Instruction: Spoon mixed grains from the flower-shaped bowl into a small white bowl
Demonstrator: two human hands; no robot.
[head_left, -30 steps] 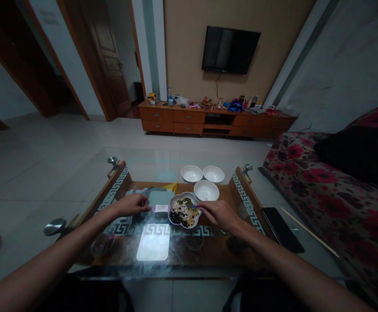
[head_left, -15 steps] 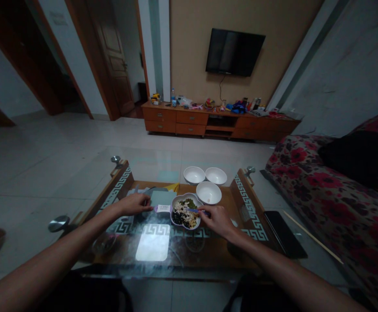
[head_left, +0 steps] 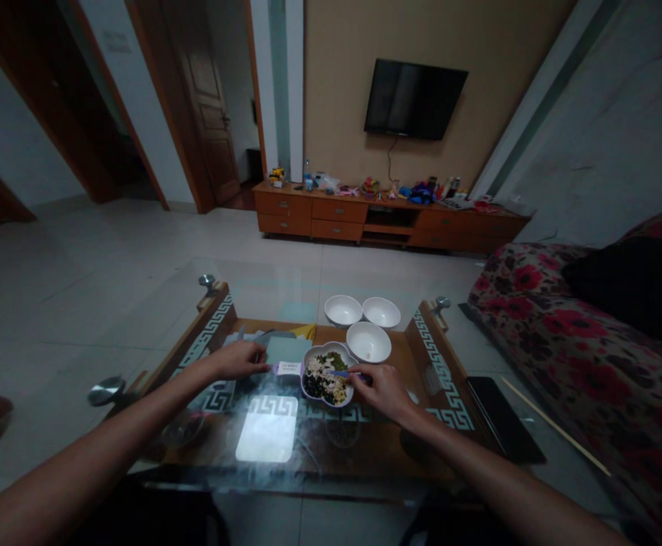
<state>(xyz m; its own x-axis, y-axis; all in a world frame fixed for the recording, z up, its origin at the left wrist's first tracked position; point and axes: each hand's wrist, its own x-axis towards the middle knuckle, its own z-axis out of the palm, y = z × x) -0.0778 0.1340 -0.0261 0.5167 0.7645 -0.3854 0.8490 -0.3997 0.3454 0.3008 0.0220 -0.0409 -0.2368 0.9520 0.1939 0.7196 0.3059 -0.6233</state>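
Observation:
A scalloped white-and-purple bowl (head_left: 305, 388) stands on the glass table, holding beans and grains in separate patches of green, black, pale and yellow. Its short handle, with a white label (head_left: 289, 368), points left. My left hand (head_left: 240, 359) has its thumb and fingers closed at the end of that handle. In my right hand (head_left: 384, 388) is a slim purple spoon (head_left: 339, 373), pinched between thumb and fingers. The spoon's tip reaches into the grains, so its far end is hard to make out. Just behind the bowl sits a white bowl (head_left: 368, 341).
Two more white bowls (head_left: 343, 310) (head_left: 381, 312) stand farther back. A dark flat object (head_left: 506, 419) and a thin pale stick (head_left: 555, 425) lie at the right. The floral sofa (head_left: 527, 284) is beyond. Metal fittings (head_left: 107, 390) stick up from the table top.
The view has tilted slightly, so everything sits a little lower in it. The spoon stays in the grains, and both hands keep nearly the same places.

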